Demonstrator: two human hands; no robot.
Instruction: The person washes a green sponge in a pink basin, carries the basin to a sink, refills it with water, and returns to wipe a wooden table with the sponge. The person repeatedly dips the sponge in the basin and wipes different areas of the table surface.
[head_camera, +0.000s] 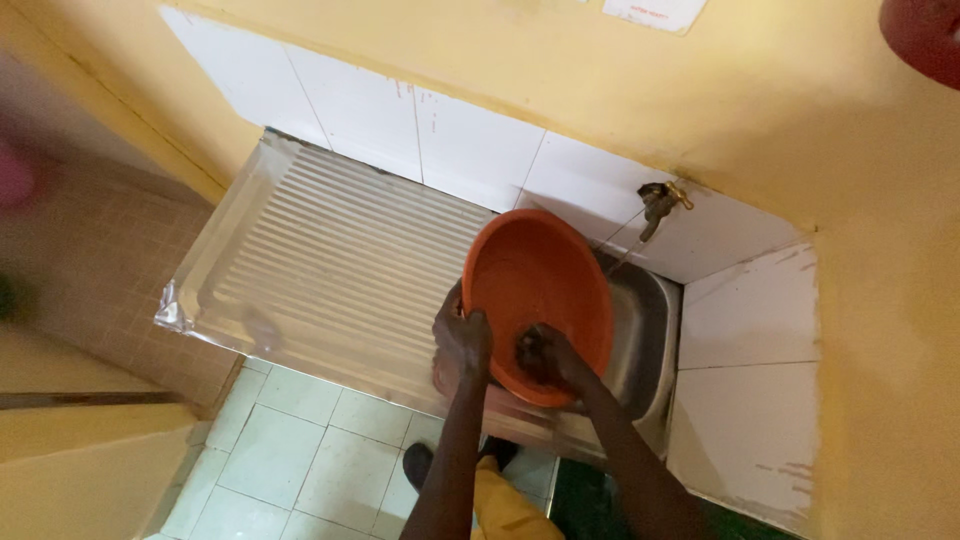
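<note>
Now the left hand (462, 337) has its grip clamped on the near rim of an orange plastic basin (537, 300), which is tilted over a steel sink bowl (643, 335). Just right of that grip, the right hand (545, 355) is inside the basin, fingers curled on something dark; what it is cannot be told. Beyond both hands a brass tap (660, 203) juts from the white wall tiles (470, 145). Left of the left grip lies the ribbed steel drainboard (330, 265).

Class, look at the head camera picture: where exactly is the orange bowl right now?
The orange bowl sits tilted over the steel sink, right of the ribbed drainboard and below the wall tap, with the left hand on its rim and the right hand inside.
</note>
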